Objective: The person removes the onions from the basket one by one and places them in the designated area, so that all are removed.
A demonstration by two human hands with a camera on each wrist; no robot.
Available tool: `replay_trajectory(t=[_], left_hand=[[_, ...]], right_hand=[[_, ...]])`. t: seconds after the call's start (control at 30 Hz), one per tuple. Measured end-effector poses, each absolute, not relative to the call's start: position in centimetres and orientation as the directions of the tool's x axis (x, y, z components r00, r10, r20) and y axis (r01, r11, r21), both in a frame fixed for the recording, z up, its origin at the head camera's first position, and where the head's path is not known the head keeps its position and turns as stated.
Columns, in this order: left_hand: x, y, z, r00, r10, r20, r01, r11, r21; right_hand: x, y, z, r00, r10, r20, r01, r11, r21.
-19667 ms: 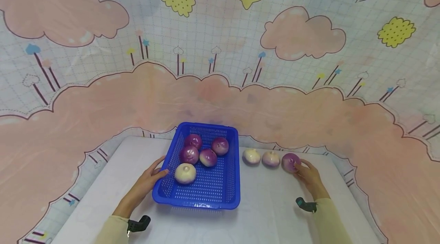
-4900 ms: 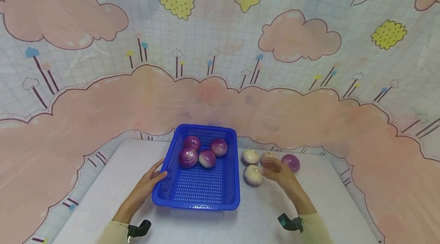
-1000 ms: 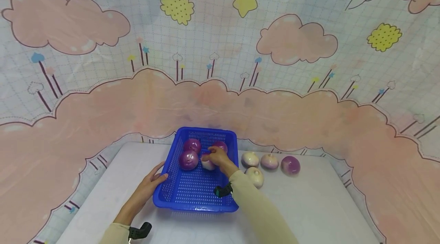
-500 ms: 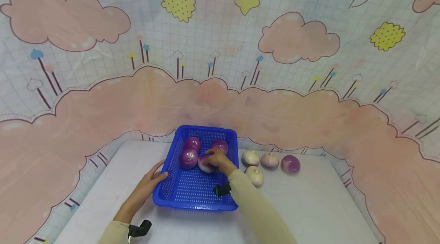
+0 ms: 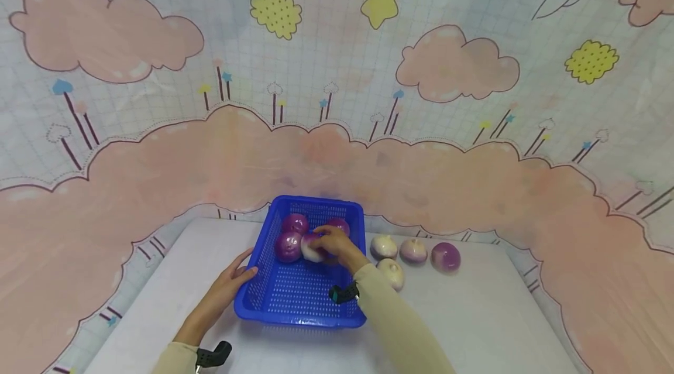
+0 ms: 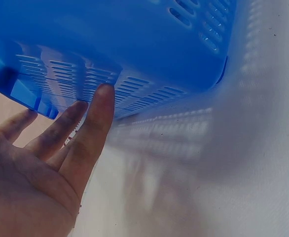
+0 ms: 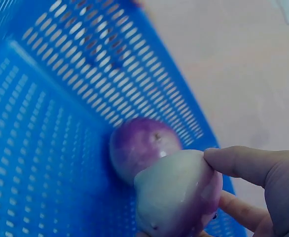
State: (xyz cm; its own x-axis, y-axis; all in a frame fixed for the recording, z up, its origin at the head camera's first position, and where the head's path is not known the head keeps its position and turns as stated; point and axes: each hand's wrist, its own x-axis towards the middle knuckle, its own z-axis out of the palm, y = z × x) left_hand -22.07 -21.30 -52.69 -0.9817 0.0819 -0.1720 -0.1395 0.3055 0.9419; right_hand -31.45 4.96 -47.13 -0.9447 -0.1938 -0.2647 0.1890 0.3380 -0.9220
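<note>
My left hand (image 5: 227, 280) holds the left side of a blue perforated plastic basket (image 5: 300, 304), thumb at the rim; in the left wrist view its fingertips touch the outer wall. Inside the basket, my right hand (image 5: 337, 245) grips a white-and-purple turnip (image 7: 176, 190) between thumb and fingers. In the right wrist view its white side faces the camera, overlapping a purple turnip (image 7: 139, 145) behind. Two purple turnips, one farther back (image 5: 295, 223) and one nearer (image 5: 288, 247), sit to its left. Another purple turnip (image 5: 339, 225) is partly hidden behind the right hand.
Right of the basket, a white turnip (image 5: 384, 246), a pale turnip (image 5: 413, 251) and a purple turnip (image 5: 446, 257) stand in a row on the white table (image 5: 474, 321). A second white turnip (image 5: 391, 273) lies nearer, partly behind the right sleeve. A patterned cloth hangs behind.
Since the oldest frame, one white turnip has gone from basket to table. The right hand has moved into the basket; in the last second its turnip shifted slightly left. The left hand stays put.
</note>
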Motion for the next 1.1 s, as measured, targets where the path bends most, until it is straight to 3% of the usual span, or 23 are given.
replay_trajectory(t=[1.1], left_hand=[[-22.3,-21.3,-52.7,-0.981,0.085,-0.173,-0.138,0.317,0.938]], right_hand=[[-27.4,6.4,-42.4,-0.933,-0.335,-0.129,0.082,0.151,-0.985]])
